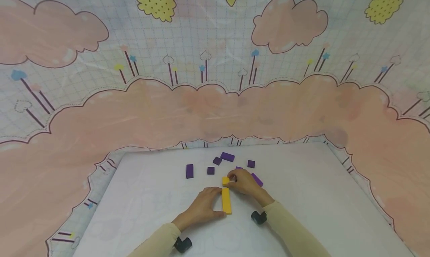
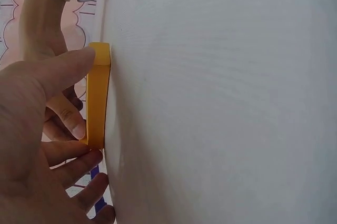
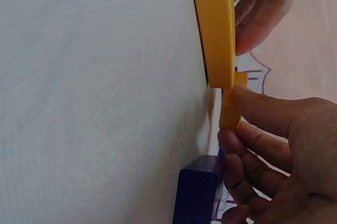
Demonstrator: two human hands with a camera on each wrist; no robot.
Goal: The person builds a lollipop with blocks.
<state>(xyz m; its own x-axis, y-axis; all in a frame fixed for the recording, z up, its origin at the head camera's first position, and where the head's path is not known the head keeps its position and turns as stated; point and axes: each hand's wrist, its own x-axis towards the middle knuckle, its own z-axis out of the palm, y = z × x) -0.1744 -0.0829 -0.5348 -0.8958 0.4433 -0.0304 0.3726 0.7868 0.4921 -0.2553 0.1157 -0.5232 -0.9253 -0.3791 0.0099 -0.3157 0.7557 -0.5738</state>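
A long yellow block (image 1: 226,201) lies lengthwise on the white table, pointing away from me. My left hand (image 1: 203,206) spans it, thumb on the near end and fingertips at the far end, as the left wrist view also shows on the yellow block (image 2: 97,100). Just beyond that far end is a small yellow block (image 1: 225,181), which my right hand (image 1: 246,182) pinches between thumb and fingers. In the right wrist view the small block (image 3: 230,112) sits close to the long block's end (image 3: 216,34); whether they touch I cannot tell.
Several purple blocks lie around: an oblong one (image 1: 189,171) at left, small cubes (image 1: 210,170) in the middle, another oblong (image 1: 227,157) at the back. A slanted purple block (image 1: 257,179) lies beside my right hand, which partly covers another. Patterned cloth (image 1: 215,111) surrounds the table.
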